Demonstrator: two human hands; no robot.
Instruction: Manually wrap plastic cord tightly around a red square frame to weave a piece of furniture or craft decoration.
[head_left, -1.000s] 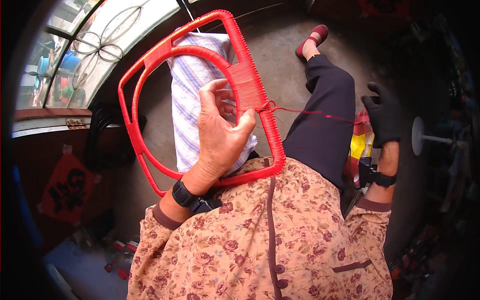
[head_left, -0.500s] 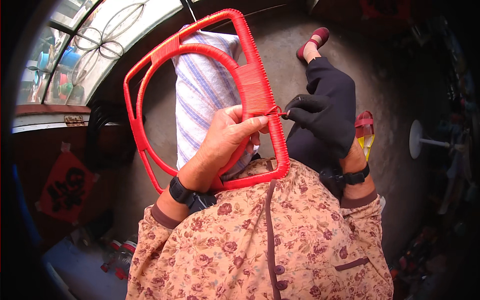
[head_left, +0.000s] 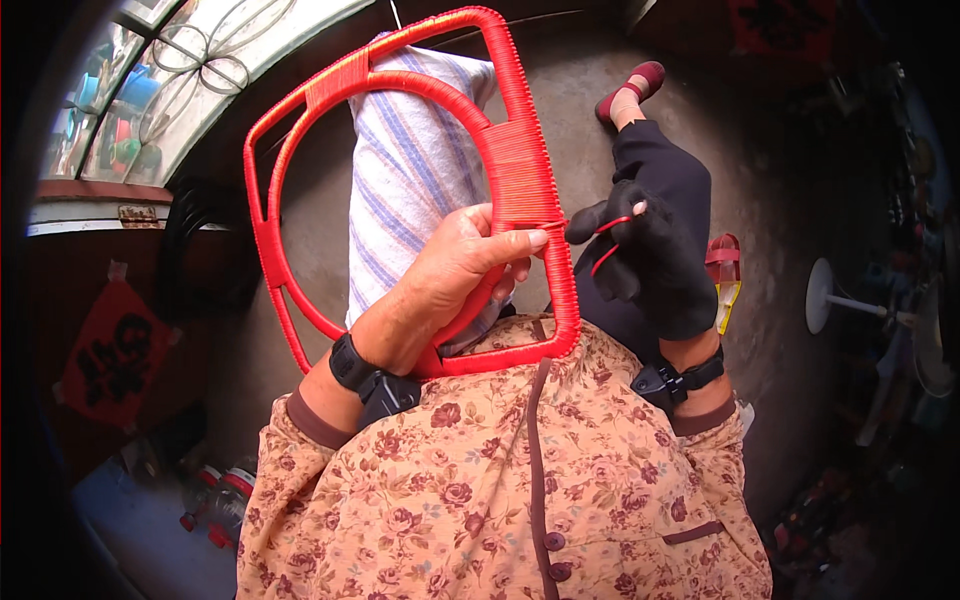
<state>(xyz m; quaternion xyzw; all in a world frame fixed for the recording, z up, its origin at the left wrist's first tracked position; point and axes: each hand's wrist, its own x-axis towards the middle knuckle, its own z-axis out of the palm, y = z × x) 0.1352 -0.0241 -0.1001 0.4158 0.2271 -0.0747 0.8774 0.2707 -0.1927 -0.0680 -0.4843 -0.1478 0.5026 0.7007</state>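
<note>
A rectangular frame with a round ring inside it, wound in red cord (head_left: 524,172), rests across my lap. My bare left hand (head_left: 470,255) grips it at the right side of the ring, thumb pressed on the lower end of the broad wound band. My right hand (head_left: 630,250), in a black glove with a bared fingertip, is just right of the frame. A thin red strand (head_left: 612,225) loops across its bent fingers, which are closed on it. Under the frame lies a white cloth with blue and pink stripes (head_left: 400,190), over my leg.
A window (head_left: 190,80) with bent metal scrollwork is at the upper left. Plastic bottles with red caps (head_left: 225,505) stand at the lower left. To the right are a white round-based stand (head_left: 820,295) and assorted clutter in shadow.
My right hand has drawn slightly right and turned, and the red strand now runs over its fingers instead of being pinched close to the frame. My left hand keeps its hold.
</note>
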